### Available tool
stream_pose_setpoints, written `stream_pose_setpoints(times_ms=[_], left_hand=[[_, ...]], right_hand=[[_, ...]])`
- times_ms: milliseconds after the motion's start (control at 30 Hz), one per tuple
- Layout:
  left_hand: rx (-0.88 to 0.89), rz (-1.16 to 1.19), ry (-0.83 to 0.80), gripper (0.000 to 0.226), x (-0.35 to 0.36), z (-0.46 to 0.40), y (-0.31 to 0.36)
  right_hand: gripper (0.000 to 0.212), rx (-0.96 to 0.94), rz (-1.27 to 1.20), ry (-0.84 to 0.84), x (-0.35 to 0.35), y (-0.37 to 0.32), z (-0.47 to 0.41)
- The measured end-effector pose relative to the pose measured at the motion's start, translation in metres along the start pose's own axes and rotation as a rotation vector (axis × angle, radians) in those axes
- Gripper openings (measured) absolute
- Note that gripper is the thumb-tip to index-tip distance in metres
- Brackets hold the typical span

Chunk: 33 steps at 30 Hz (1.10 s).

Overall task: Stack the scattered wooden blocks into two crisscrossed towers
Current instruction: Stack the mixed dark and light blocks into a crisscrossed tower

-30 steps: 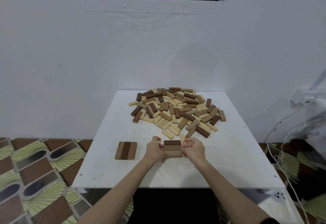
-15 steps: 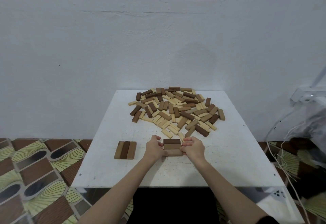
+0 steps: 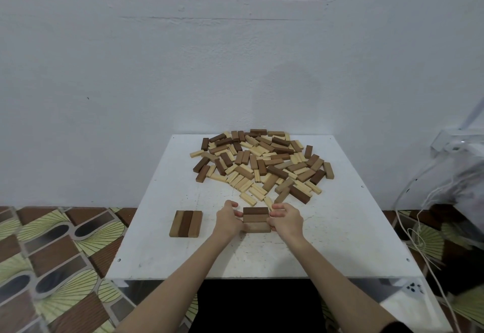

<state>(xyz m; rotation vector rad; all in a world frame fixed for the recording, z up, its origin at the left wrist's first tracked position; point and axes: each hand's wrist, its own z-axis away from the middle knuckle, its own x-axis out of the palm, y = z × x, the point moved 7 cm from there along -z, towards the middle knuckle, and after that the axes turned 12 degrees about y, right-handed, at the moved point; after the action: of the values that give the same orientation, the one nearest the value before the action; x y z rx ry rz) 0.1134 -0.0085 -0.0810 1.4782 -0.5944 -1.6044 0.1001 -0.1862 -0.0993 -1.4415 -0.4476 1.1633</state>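
Across the last second very little changes: we keep our left hand [image 3: 228,219] and right hand [image 3: 286,220] pressed against the two short ends of the three-block wooden layer [image 3: 256,219] at the lower centre of the frame, and it sits in the same spot on the square white counter [image 3: 340,228] as a second ago. The only shift is a slight settling of the fingers; the three blocks, one dark brown at the far side and two mid-brown nearer us, lie side by side with their long sides touching. Both hands are curled in against the block ends, squeezing them flush from either side rather than lifting. We judge this to be the squaring-up of the base of the second tower, since a first flat wooden layer of three blocks [image 3: 186,223] lies well apart to the left, near the counter's left edge, with its blocks running away from us. The scattered pile of light and dark wooden blocks [image 3: 262,162] covers the far half of the counter, its nearest pale pieces just beyond our fingertips. So both bases look laid, and the task stands at its very start: nearly every block is still waiting in the heap, and no crossed second layer is on either base.
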Motion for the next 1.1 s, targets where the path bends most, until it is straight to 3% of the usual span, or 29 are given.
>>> stream_pose_setpoints(times_ms=[1100], left_hand=[[-0.013, -0.022, 0.022, 0.063, -0.0045, 0.0039, 0.0030]], right_hand=[[0.031, 0.013, -0.005, 0.030, -0.0015, -0.0022, 0.0044]])
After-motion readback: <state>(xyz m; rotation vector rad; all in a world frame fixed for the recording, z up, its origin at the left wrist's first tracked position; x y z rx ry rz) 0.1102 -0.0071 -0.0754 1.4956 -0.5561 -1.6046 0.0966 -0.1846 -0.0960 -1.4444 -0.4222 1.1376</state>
